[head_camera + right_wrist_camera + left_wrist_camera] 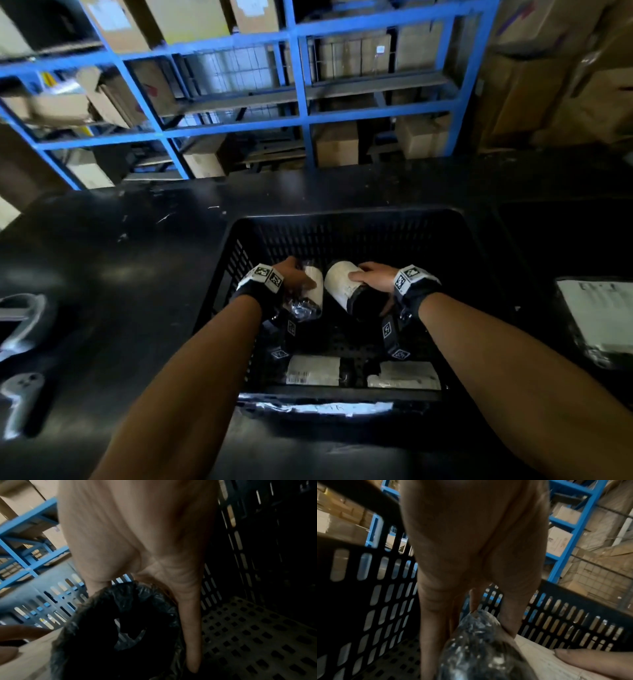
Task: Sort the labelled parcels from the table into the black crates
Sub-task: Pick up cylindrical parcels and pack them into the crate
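A black slotted crate [342, 222] stands on the dark table in front of me. Inside it, my left hand [294, 274] grips a black-wrapped parcel with a white label [313, 287], thumb on the label [544, 660] in the left wrist view. Beside it my right hand [371, 275] grips a second black-wrapped parcel with a white label [339, 286]; its crinkled black wrap [120, 628] fills the right wrist view. Both parcels hang above the crate floor, close together. Two more labelled parcels [313, 371] [404, 377] lie flat at the crate's near wall.
Another labelled parcel in clear wrap [599, 318] lies on the table at the right edge. Grey handheld controllers [20, 394] lie on the table at the left. Blue shelving [301, 113] with cardboard boxes rises behind the table.
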